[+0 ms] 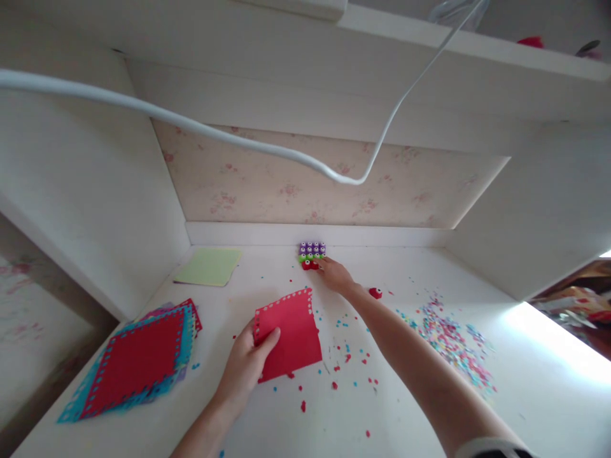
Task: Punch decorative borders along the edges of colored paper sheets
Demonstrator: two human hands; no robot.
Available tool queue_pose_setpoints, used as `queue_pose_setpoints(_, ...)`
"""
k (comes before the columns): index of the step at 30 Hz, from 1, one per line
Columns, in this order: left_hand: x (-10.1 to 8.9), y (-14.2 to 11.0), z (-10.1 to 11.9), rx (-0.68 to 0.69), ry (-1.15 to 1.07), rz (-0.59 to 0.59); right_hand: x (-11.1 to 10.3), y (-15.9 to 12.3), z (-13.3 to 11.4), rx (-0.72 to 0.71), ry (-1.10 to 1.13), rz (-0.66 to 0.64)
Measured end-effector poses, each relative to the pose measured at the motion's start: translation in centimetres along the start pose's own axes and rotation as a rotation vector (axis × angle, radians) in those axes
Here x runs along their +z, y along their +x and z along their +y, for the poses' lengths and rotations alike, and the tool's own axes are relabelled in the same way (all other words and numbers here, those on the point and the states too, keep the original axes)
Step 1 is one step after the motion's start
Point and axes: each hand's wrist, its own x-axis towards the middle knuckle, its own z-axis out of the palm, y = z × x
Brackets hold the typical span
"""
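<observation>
One red sheet (294,337): my left grip (247,355) is pinching it.
Blocks (312,250): my right grip (336,275) is touching; hold, I cannot tell.
Risk: nudging could be scattering blocks.

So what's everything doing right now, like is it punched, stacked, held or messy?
Red sheet: held in the left hand, holes along its top edge.
Right hand: at the red craft punches, grip unclear.
Purple craft punches: grouped in rows.
Lone red craft punch: set apart.
Paper stack: uneven, punched sheet on top.
Pale green sheet: flat, no holes visible.
Confetti: scattered loose.
White cable: bent, hanging.
</observation>
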Motion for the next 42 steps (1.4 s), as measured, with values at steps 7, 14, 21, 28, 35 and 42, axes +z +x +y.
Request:
queue_pose_setpoints(7,0.6,-0.6,0.3,-0.138,-0.012,0.039,-0.4,-1.9,0.1,0.075,0.276,0.069)
queue_pose_setpoints(14,1.0,-1.0,0.3,-0.1,0.022,0.056,0.4,-11.5,-3.9,0.204,0.963,0.177)
queue_pose_setpoints(21,1.4,-1.1,0.1,-0.057,0.129,0.01,-0.6,-17.0,-5.5,0.487,1.723,-0.054)
queue_pose_setpoints(28,1.3,-1.1,0.0,0.027,0.255,0.014,-0.6,-17.2,-5.2,0.395,1.704,-0.107)
queue_pose_setpoints(35,1.2,-1.2,-0.1,0.05,0.293,-0.006,-0.5,-17.3,-5.7,0.386,1.696,-0.106)
queue_pose_setpoints(42,1.0,-1.1,-0.1,0.085,0.269,0.03,-0.3,-17.4,-5.4,0.388,1.622,-0.073)
